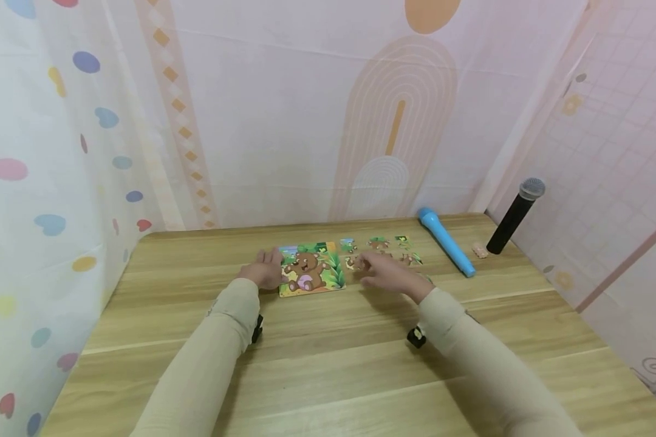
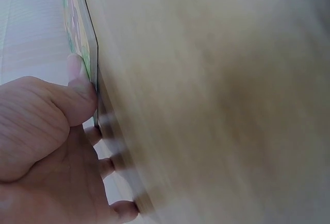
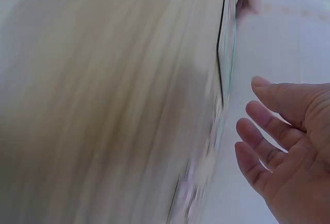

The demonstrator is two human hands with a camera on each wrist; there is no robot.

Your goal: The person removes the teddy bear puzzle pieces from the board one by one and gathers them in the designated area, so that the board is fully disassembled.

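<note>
A bear picture puzzle (image 1: 308, 273) lies on the wooden table in the head view. At its left edge is my left hand (image 1: 262, 271); in the left wrist view the thumb (image 2: 77, 74) bends onto the puzzle's edge (image 2: 94, 62) and the other fingertips reach down beside it. My right hand (image 1: 388, 273) hovers over several loose puzzle pieces (image 1: 379, 243) right of the puzzle. Its fingers (image 3: 258, 136) are loosely bent and hold nothing in the right wrist view. The hand hides some of the pieces in the head view.
To the right of the pieces lies a blue toy microphone (image 1: 447, 243). A black microphone (image 1: 514, 218) stands tilted near the right edge, a small pinkish item (image 1: 479, 250) beside it. A patterned curtain (image 1: 273, 121) hangs behind the table (image 1: 328, 376).
</note>
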